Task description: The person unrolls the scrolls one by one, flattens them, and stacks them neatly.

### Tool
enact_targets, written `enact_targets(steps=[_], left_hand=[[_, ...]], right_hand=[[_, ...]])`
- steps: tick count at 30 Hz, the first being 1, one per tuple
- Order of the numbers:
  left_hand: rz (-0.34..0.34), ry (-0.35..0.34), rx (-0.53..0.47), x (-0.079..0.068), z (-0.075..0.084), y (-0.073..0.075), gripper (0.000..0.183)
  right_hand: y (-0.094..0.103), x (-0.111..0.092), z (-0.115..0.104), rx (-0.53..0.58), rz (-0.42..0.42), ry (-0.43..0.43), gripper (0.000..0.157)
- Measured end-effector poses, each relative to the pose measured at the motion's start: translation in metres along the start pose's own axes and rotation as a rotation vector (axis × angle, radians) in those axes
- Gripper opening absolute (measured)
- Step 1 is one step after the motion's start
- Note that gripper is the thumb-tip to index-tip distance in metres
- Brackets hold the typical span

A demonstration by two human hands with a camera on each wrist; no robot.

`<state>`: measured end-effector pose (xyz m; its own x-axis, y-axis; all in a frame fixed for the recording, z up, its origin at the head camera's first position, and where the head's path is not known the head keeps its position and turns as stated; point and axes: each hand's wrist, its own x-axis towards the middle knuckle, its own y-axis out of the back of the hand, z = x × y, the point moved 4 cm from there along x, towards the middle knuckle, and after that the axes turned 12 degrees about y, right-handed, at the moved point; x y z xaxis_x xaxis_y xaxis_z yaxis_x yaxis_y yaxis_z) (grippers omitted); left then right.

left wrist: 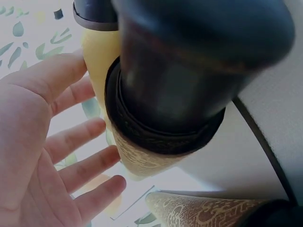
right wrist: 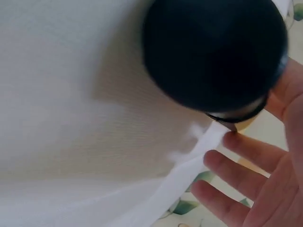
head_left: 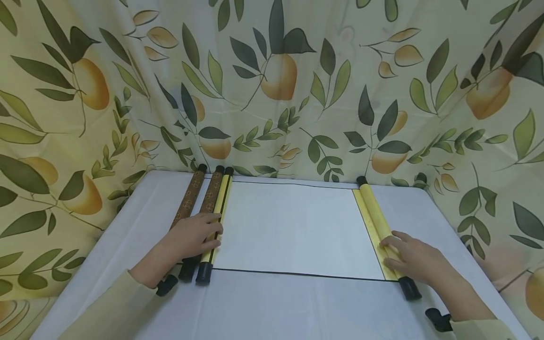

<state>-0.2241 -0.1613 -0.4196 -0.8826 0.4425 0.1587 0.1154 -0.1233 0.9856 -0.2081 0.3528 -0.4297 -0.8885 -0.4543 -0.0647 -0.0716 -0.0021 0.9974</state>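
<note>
A hanging scroll lies partly unrolled on the table, its white sheet (head_left: 293,226) spread between two yellow rolls. My left hand (head_left: 191,236) rests across the left yellow roll (head_left: 223,193) and the brown patterned scroll (head_left: 211,191) beside it, fingers loosely extended. In the left wrist view, those fingers (left wrist: 80,168) are spread beside a brown scroll with a large black knob (left wrist: 189,56). On the right yellow roll (head_left: 376,208) lies my right hand (head_left: 416,257), above its black end knob (head_left: 409,289). The right wrist view has relaxed fingers (right wrist: 236,175) behind a black knob (right wrist: 213,52).
A second brown rolled scroll (head_left: 187,200) lies farther left, partly under my left hand. White cloth covers the table (head_left: 297,311). Behind and around it hangs a curtain (head_left: 263,123) printed with leaves and fruit, close to the table's far edge.
</note>
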Motion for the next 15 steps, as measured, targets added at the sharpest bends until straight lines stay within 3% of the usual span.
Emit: enact_targets(steps=[7, 15], left_hand=[[0.013, -0.015, 0.008, 0.001, 0.0, -0.001, 0.018], [0.039, -0.053, 0.022, 0.002, 0.001, -0.005, 0.012]], right_hand=[[-0.003, 0.0, 0.005, 0.053, -0.074, -0.096, 0.042], [-0.005, -0.008, 0.017, 0.072, -0.099, -0.148, 0.048]])
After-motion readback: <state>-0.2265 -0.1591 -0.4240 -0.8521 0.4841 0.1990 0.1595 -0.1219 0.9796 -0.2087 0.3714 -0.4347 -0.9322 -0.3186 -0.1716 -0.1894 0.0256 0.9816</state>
